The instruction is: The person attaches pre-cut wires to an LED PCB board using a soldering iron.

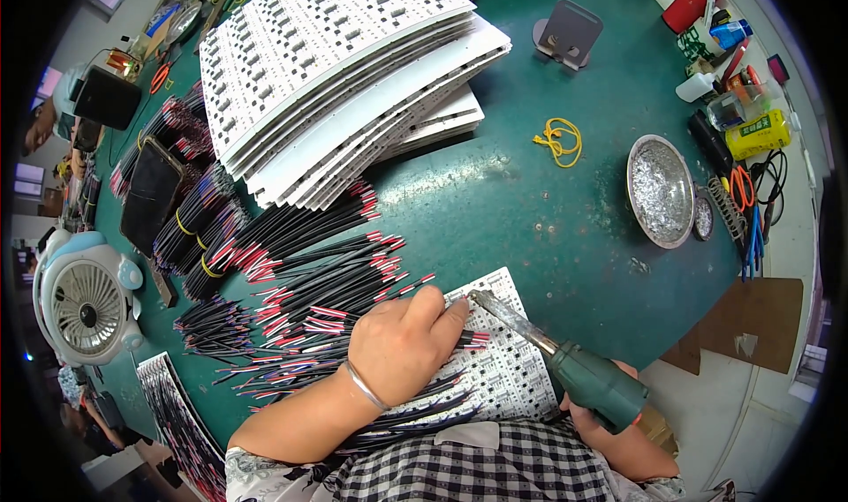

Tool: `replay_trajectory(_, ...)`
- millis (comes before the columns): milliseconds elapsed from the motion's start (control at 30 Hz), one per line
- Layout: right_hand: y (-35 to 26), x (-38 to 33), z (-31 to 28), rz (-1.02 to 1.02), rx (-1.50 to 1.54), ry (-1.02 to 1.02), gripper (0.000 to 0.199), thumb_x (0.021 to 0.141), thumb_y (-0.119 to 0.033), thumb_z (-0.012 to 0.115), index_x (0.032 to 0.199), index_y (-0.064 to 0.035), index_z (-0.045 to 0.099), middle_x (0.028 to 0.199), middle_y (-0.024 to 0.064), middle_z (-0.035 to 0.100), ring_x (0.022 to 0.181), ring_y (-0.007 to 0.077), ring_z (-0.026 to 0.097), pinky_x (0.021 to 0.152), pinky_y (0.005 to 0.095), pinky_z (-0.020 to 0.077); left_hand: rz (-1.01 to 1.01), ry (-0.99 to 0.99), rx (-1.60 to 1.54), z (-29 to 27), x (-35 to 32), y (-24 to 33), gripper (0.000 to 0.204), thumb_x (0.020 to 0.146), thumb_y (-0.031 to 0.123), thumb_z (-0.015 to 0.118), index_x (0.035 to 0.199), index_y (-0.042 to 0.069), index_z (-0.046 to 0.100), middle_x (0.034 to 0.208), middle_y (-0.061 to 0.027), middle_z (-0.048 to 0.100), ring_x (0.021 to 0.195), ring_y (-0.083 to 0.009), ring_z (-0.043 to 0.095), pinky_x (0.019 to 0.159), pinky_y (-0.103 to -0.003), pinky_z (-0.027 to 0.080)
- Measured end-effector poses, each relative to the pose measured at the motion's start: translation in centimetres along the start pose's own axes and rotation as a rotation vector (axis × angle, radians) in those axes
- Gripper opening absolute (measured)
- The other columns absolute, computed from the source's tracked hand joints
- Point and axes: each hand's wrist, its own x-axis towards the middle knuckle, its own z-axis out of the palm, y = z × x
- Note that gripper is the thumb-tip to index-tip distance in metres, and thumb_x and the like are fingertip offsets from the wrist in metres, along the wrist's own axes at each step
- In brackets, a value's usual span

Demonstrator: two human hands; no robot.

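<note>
Partly hidden under a person's left hand (402, 343), short red-and-black wire leads (473, 337) lie across a white circuit panel (495, 361) at the near edge of a green worktable (495, 193). The fingers are pressed down flat on the leads, pinning them to the panel; the thumb cannot be made out. A metal bangle (365, 385) circles the wrist.

The right hand (587, 414) is mostly covered by the green handle of a soldering iron (565, 361), around which it is closed. The iron's metal tip meets the wire ends just beside the left fingertips. Exactly which pad it touches is too small to tell.

A checked garment (495, 467) cuts off the panel's near edge.

To the right, a round metal dish (661, 190) holds a silvery mass, apparently solder dross, though that is hard to confirm. A smaller round tin (703, 218) sits touching its right rim, contents unclear.

Behind the hands, loose and banded bundles of wire leads (300, 272) fan out across the table, and a tall fanned stack of white circuit panels (344, 69) rises beyond them. A yellow rubber band tangle (558, 140) lies apart on bare table. A small desk fan (87, 299) stands at the left rim, distorted by the lens.
</note>
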Motion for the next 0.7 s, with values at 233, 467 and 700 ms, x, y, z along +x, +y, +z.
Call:
replay_trajectory(233,-1.3,-0.3,-0.8,0.179,0.193,-0.007,0.044,0.089,-0.027,0.065,0.116,0.0054,0.051,0.093,0.0124,0.064,0.061,0.0161,0.062,0.058,0.0285,0.0501,-0.009,-0.016,0.018,0.0,-0.1,0.0,0.029,0.071,0.010,0.068,0.100,0.012,0.071,0.076,-0.0039,0.049,0.054,-0.0195,0.053,0.047,-0.032,0.046)
replay_trajectory(467,-1.7,-1.0,-0.5,0.323,0.067,0.029,0.024,0.075,-0.008,0.069,0.100,-0.0062,0.069,0.099,0.0101,0.069,0.088,0.0296,0.065,0.080,0.0389,0.0497,-0.010,-0.019,0.014,0.0,-0.1,-0.1,0.030,0.069,0.009,0.068,0.099,0.012,0.071,0.078,-0.0037,0.051,0.055,-0.0198,0.054,0.048,-0.032,0.046)
replay_trajectory(700,0.4,-1.4,-0.4,0.063,0.012,-0.054,0.047,0.085,-0.015,0.067,0.122,0.0044,0.046,0.103,0.0169,0.062,0.068,0.0180,0.064,0.063,0.0302,0.0523,-0.007,-0.012,-0.055,-0.2,0.1,-0.5,0.045,0.056,0.019,0.079,0.099,0.013,0.070,0.085,-0.0029,0.055,0.061,-0.0188,0.057,0.051,-0.031,0.047)
